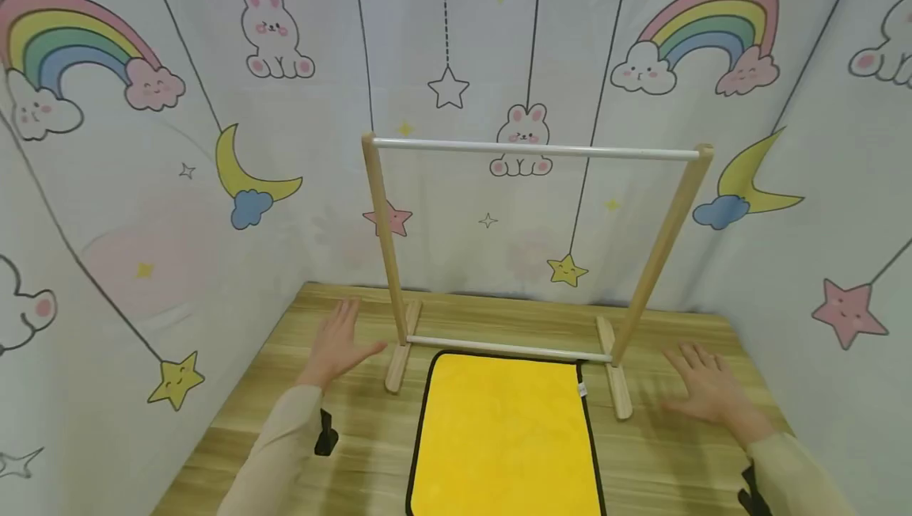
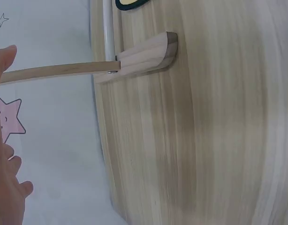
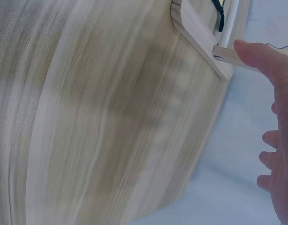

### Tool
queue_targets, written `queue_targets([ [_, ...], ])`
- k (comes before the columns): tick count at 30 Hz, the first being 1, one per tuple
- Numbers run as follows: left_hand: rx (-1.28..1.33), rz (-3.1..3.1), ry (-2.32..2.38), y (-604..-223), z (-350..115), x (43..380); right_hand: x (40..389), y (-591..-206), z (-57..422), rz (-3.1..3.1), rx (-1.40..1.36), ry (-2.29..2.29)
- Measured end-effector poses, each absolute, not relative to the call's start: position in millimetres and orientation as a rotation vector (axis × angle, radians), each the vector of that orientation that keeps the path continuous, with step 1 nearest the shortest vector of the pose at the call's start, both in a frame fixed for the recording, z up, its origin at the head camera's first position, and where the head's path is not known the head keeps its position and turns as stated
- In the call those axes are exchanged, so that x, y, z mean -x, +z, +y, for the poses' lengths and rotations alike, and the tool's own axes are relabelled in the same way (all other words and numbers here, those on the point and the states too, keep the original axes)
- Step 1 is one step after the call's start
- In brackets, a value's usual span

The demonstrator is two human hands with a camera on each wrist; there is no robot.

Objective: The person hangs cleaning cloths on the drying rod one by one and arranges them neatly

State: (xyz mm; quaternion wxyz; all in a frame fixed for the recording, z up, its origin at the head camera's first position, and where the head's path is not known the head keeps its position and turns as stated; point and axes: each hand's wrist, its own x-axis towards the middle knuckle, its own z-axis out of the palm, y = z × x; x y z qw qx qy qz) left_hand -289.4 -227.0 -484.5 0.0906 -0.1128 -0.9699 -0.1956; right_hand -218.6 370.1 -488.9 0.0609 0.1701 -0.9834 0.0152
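Note:
A yellow towel (image 1: 507,437) with black edging and a small white tag lies flat on the wooden table. Just behind it stands a wooden rack (image 1: 390,263) with a white top bar (image 1: 534,149), a white lower bar and two flat feet. To the left of the rack is my left hand (image 1: 338,348), fingers extended and thumb apart, holding nothing. My right hand (image 1: 705,386) is spread out beyond the rack's right foot (image 1: 620,389), also holding nothing. Both wrist views show the hands apart from the rack's feet.
The wood-grain table (image 1: 356,460) ends at a white cloth wall (image 1: 456,247) printed with rainbows, rabbits, moons and stars, which also encloses the left and right sides. Black straps with small mounts (image 1: 326,434) sit at the wrists.

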Motion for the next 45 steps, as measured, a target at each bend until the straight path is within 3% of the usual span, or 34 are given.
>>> queue_targets([
  [27, 0.213, -2.593, -1.200, -412.0, -184.3, 323.3, 226.4, -477.4, 335.7, -2.918, -0.679, 0.105],
  [45, 0.235, -2.286, -1.387, -399.8, -168.8, 338.9, 232.1, -478.5, 307.6, -2.899, -0.725, 0.255],
])
